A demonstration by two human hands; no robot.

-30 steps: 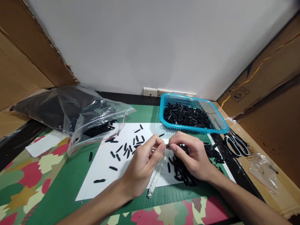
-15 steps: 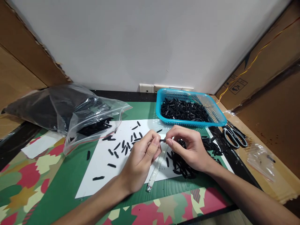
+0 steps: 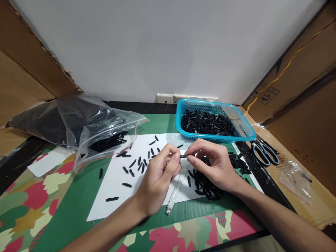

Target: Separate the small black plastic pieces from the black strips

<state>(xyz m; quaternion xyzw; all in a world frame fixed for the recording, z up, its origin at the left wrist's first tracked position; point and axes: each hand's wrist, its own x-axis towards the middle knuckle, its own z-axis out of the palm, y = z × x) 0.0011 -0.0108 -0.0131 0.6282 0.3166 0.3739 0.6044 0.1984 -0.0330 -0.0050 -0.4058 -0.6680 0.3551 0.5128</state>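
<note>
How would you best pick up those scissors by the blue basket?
Probably by the looped handles of the scissors, coming from above on the near side. They lie flat on the table, the loops toward the person and the blades pointing away beside the blue basket.

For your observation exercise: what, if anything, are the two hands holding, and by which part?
Both hands pinch one small black piece: the left hand by its left end, the right hand by its right end, between thumb and forefinger.

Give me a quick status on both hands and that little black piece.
Left hand and right hand both pinch one small black piece above the white sheet. Clear strip lies under the hands. Nothing blocks them.
</note>
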